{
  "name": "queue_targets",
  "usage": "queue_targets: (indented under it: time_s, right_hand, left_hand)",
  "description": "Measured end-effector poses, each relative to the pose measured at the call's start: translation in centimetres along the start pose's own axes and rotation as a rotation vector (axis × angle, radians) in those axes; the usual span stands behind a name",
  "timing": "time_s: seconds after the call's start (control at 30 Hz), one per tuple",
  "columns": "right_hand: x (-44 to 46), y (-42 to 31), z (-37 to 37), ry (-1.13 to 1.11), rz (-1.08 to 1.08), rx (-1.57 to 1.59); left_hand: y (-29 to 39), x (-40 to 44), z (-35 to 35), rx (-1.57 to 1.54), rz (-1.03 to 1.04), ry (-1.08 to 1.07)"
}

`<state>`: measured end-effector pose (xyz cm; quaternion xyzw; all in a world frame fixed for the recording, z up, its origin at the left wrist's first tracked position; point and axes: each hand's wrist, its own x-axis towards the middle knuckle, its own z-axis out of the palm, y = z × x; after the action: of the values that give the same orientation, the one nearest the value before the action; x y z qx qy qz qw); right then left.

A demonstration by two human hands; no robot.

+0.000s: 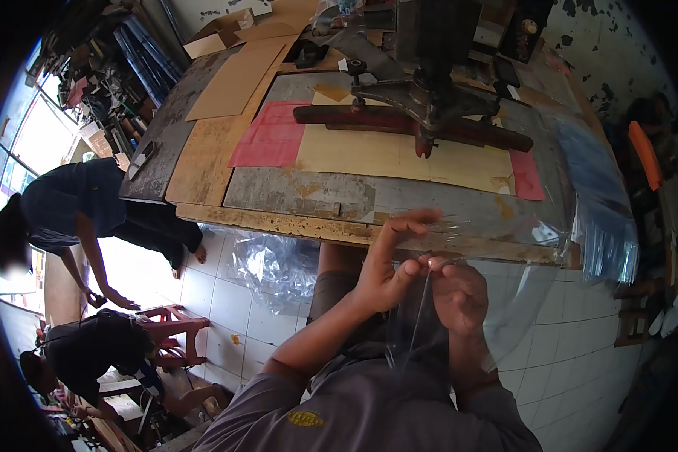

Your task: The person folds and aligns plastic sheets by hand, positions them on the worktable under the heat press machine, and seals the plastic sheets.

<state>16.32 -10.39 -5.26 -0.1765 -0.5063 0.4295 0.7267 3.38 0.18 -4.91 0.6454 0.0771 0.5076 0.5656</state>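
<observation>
A thin clear plastic sheet [508, 301] hangs in front of my body, with a folded edge running down below my fingers; whether it is a single sheet or a bag I cannot tell. My right hand [459, 295] pinches its upper edge between thumb and fingertips. Close beside it, my left hand [390, 264] has its fingers stretched up and apart from the thumb, slightly blurred. The left thumb tip is at the plastic near the right fingertips. Both hands are just in front of the worktable's [294, 226] near edge.
On the table, a press-like machine with a dark red bar [361, 119] stands over a yellow sheet [399, 162] and pink pieces [271, 135]. Clear plastic sheets [603, 218] drape over the right edge. Crumpled plastic [275, 267] lies below. Two people [75, 200] work at left near a red stool [173, 328].
</observation>
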Motion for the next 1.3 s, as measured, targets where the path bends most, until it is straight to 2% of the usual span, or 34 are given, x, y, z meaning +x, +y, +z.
queue_targets:
  time_s: [0.13, 0.23, 0.33, 0.47, 0.6, 0.87, 1.2, 1.3]
  right_hand:
    - [-0.4, -0.4, 0.3, 0.027, 0.057, -0.04]
    - [-0.7, 0.1, 0.7, 0.077, 0.037, 0.139]
    - [-0.6, 0.5, 1.0, 0.147, 0.052, 0.348]
    - [-0.8, 0.9, 0.2, 0.063, 0.018, 0.192]
    - [-0.7, 0.5, 1.4, 0.208, 0.098, 0.2]
    - [-1.3, 0.8, 0.6, 0.123, 0.061, 0.114]
    - [-0.5, 0.6, 1.2, 0.067, 0.038, 0.192]
    - [-0.3, 0.6, 1.3, 0.068, 0.073, 0.242]
  left_hand:
    - [4.2, 2.0, -0.3, 0.278, 0.251, 0.066]
    - [5.4, 2.3, -1.5, 0.335, 0.267, -0.239]
    - [4.8, 2.2, -1.3, 0.313, 0.26, -0.27]
    - [4.4, 1.9, -1.0, 0.272, 0.239, -0.222]
    - [4.2, 1.8, -0.9, 0.287, 0.253, -0.213]
    - [4.0, 1.9, -0.9, 0.342, 0.289, -0.223]
    - [3.8, 2.3, -0.9, 0.351, 0.314, -0.235]
    - [4.1, 2.2, -1.0, 0.303, 0.252, -0.23]
